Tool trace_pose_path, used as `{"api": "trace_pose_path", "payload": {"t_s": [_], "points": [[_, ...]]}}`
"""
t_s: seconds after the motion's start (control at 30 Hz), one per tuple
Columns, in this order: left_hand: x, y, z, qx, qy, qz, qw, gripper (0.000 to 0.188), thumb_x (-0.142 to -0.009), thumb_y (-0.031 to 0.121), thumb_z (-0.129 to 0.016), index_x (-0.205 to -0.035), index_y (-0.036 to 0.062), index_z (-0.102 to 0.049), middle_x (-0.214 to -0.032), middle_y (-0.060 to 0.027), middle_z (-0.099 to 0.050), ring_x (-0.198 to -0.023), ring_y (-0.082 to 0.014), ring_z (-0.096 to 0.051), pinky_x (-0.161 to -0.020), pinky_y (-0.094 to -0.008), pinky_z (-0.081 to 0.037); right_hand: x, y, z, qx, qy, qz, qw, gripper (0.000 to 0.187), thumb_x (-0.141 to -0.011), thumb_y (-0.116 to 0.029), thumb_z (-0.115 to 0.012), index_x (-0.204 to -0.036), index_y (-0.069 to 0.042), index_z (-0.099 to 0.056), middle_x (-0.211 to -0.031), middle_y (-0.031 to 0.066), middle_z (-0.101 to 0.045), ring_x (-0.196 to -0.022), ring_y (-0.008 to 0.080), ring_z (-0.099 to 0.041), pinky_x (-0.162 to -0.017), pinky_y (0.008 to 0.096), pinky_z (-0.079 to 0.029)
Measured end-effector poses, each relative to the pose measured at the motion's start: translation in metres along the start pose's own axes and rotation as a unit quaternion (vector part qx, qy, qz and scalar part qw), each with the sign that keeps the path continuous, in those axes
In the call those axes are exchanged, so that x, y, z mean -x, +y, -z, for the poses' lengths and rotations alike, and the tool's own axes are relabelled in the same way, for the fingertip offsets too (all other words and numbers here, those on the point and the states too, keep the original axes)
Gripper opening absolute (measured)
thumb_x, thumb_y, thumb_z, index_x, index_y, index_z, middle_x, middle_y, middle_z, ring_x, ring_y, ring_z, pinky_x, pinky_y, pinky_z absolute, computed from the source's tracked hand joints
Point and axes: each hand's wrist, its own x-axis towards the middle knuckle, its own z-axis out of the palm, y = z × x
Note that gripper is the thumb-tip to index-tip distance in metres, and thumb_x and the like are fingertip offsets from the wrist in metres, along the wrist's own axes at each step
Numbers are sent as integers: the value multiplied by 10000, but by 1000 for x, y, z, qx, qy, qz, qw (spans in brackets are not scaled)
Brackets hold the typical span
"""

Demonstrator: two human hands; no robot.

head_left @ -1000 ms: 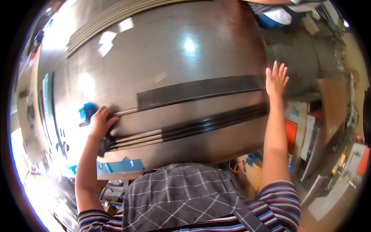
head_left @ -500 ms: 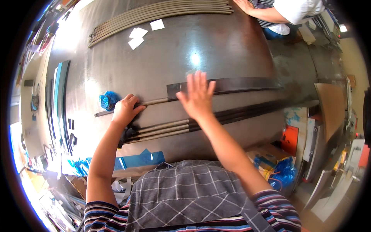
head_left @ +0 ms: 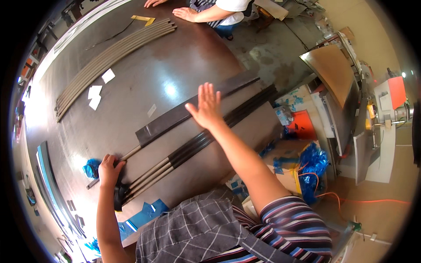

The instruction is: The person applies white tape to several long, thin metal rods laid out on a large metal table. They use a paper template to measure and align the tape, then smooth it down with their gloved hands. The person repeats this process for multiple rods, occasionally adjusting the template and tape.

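Observation:
My left hand [head_left: 109, 170] is closed around a thin brown rod [head_left: 130, 153] near its left end, whose tip pokes out past the fingers. A wide black strip [head_left: 164, 125] lies along the rod's right part. Over the strip's middle, my right hand [head_left: 206, 107] is held flat with fingers spread; whether its palm presses on the strip I cannot tell. Nearer to me lie several similar rods [head_left: 149, 179] side by side, their right lengths covered in black [head_left: 193, 148]. Beside my left hand sits a blue film-wrapped lump [head_left: 91, 168].
Several long brown rods [head_left: 101, 59] and white paper pieces [head_left: 108, 76] lie farther back. Blue strips [head_left: 46, 166] line the table's left side. Across the table, another person's hand [head_left: 185, 14] rests on its edge. A cardboard box [head_left: 285, 160] with blue film stands right.
My view has turned to the right. My right hand has moved rightward along the black strip, uncovering a small pale piece on the table. My left hand keeps its hold on the rod.

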Motion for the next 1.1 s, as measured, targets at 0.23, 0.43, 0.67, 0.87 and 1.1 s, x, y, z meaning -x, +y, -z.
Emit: {"api": "trace_pose_path", "payload": {"t_s": [0.23,0.43,0.67,0.87,1.1], "points": [[9,-22,-11,9,-88,85,992,306,-734,214,-823,-872,11,-641,-846,-155,-617,-767,-362,-622,-688,-418,-509,-52,157,23,13,62,-111,992,961,-969,-702,-334,-1558,45,-201,-1636,246,-169,-1542,356,-95,-1238,505,-99],[11,-3,2,5,-40,55,998,300,-720,200,-828,-867,12,-646,-849,-155,-620,-770,-361,-626,-700,-418,-516,-81,233,42,-68,31,-231,970,947,-971,-682,-350,-1554,51,-211,-1627,273,-168,-1543,343,-101,-1235,508,-104],[2,20,21,62,-64,101,991,310,-805,324,-784,-887,47,-675,-902,-131,-632,-803,-353,-643,-701,-426,-527,-26,129,15,63,74,15,995,909,-973,-596,-462,-1543,68,-216,-1625,263,-193,-1537,362,-120,-1224,558,-64],[2,27,25,66,-24,68,995,316,-813,341,-771,-872,46,-676,-899,-110,-632,-818,-328,-653,-710,-406,-538,36,-40,-7,56,0,157,986,968,-952,-640,-465,-1536,89,-213,-1620,279,-192,-1538,376,-107,-1208,599,-92],[-1,27,25,66,-8,50,997,334,-809,377,-764,-860,58,-680,-901,-97,-641,-836,-318,-660,-719,-415,-536,78,-182,-36,-30,-41,214,976,1018,-937,-709,-390,-1552,74,-179,-1633,255,-172,-1547,346,-84,-1228,564,-63]]}}
